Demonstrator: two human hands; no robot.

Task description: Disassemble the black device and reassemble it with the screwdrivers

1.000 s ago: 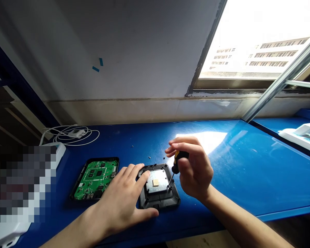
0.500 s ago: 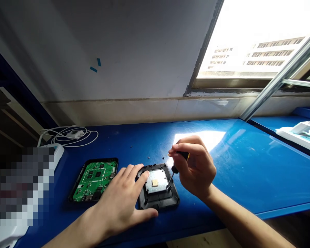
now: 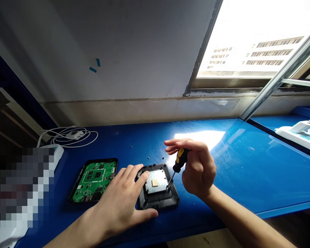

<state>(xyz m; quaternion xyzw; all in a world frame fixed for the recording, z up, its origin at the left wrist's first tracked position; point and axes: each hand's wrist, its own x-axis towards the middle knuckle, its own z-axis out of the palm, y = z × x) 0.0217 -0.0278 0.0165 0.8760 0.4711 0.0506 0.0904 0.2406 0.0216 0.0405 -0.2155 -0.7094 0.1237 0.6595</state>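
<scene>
A black plastic cover lies on the blue table, with a silvery metal plate inside it and a small tan pad on the plate. My left hand rests with spread fingers over the cover's left side, holding it against the table. In my right hand is a black and yellow screwdriver, tilted, its tip at the plate's lower right corner. The fingers of that hand are stretched out past the handle. Left of my left hand sits a green circuit board in a black casing.
Several small screws lie behind the cover. A coiled white cable with an adapter is at the back left. A white power strip stands at the right, near a metal post. A pixelated area covers the left edge.
The fingers of my right hand have opened out from around the screwdriver handle, showing more of its yellow parts. The tip stays at the same corner. My left hand has not moved.
</scene>
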